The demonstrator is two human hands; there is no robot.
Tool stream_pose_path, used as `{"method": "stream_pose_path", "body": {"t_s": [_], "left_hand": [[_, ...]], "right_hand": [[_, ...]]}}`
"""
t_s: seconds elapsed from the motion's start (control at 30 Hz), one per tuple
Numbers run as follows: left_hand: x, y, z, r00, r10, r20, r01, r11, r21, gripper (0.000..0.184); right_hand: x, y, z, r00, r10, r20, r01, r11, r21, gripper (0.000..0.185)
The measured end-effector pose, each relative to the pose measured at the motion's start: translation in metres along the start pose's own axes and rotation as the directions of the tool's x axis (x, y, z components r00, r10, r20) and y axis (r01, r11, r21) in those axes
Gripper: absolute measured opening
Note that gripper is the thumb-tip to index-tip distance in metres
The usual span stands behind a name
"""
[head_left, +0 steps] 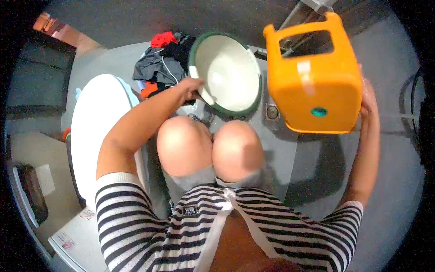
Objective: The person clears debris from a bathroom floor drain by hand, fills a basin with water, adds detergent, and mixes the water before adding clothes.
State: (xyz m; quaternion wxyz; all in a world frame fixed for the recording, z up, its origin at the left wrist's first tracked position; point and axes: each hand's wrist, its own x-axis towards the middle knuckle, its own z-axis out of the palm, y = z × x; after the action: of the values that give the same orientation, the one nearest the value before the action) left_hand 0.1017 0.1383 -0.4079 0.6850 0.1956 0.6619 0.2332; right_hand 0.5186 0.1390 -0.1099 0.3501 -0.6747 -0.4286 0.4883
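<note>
The left hand [192,88] is closed on the near-left rim of the basin [229,72], at a pale handle. The right hand [369,97] clasps the outer side of the orange stool [312,95]; most of its fingers are hidden, so how far they wrap round cannot be told. The basin lies to the right of the left hand and beyond it, tilted so that its white inside faces the person, its longer axis running roughly away from the body. The stool lies to the left of the right hand, with its feet pointing away from the body, and appears to be held up off the floor [283,149]. Each hand is the nearer one to its own thing, and basin and stool sit side by side between the two hands, with a narrow gap in view. A heap of clothes [161,65] lies just beyond the left hand, against the basin's far-left side. A floor drain [273,112] shows to the left of the right hand, past the stool's edge
</note>
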Motion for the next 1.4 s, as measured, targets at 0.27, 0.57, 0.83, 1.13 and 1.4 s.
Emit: {"method": "stream_pose_path", "body": {"t_s": [0.27, 0.57, 0.83, 1.13, 1.4], "left_hand": [[-0.074, 0.05, 0.031, 0.917, 0.389, 0.089, -0.398, 0.889, 0.227, 0.075], [-0.158, 0.105, -0.004, 0.8, 0.532, 0.276, -0.595, 0.762, 0.255, 0.081], [-0.206, 0.118, -0.038, 0.74, 0.644, 0.195, -0.622, 0.765, -0.166, 0.067], [-0.272, 0.107, -0.119, 0.735, 0.621, -0.272, -0.676, 0.643, -0.36, 0.064], [-0.224, 0.117, -0.17, 0.842, 0.29, -0.455, -0.535, 0.344, -0.772, 0.087]], "right_hand": [[0.02, 0.055, 0.045, 0.985, -0.174, -0.013, 0.131, 0.689, 0.713, 0.029], [0.064, 0.039, 0.126, 0.93, -0.132, 0.342, -0.189, 0.626, 0.757, 0.042], [0.028, -0.04, 0.145, 0.711, -0.459, 0.533, -0.181, 0.613, 0.769, 0.034], [0.078, -0.011, 0.149, 0.701, -0.412, 0.583, -0.112, 0.743, 0.66, 0.035], [0.097, 0.279, 0.046, 0.933, 0.302, 0.195, -0.351, 0.648, 0.676, 0.028]]}}
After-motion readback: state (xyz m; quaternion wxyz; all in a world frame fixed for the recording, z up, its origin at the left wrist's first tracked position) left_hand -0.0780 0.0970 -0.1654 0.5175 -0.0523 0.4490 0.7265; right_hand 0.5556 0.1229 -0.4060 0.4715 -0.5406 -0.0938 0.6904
